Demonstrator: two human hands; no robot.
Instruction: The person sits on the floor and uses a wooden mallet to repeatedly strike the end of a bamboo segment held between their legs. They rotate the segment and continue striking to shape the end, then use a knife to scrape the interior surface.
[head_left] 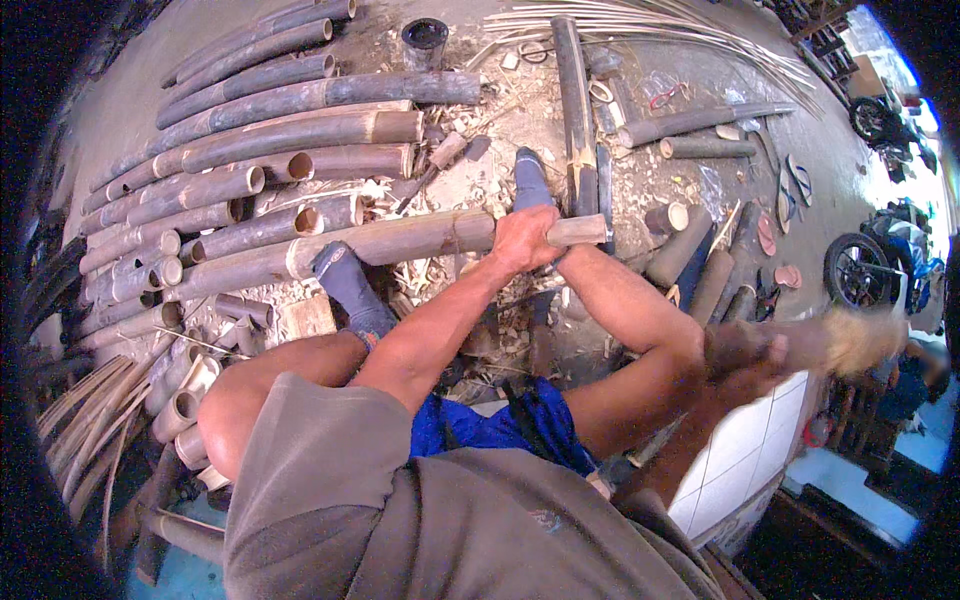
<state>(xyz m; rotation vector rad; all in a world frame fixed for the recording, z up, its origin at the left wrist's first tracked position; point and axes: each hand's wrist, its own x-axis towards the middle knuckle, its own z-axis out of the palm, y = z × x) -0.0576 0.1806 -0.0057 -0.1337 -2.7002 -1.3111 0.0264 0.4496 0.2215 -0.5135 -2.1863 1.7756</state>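
A long bamboo pole [400, 240] lies across the floor in front of me, its left part under my socked left foot [345, 275]. My left hand [527, 238] is closed around a short pale wooden piece [580, 231] at the pole's right end. This piece is thinner than the pole; the hand hides where the two meet. Out to the right, my right hand [768, 358] is closed on a thick brown wooden club [815, 340] with a frayed, pale end. Motion blurs the club and that hand. My right foot [533, 180] rests just beyond the left hand.
Cut bamboo lengths [300, 95] lie in rows at the left. A dark upright pole section [572, 110] lies past my right foot, near a black can [425, 42]. Wood shavings cover the ground. Split strips [90, 430] lie lower left; sandals [790, 190] and a motorbike wheel [858, 270] are right.
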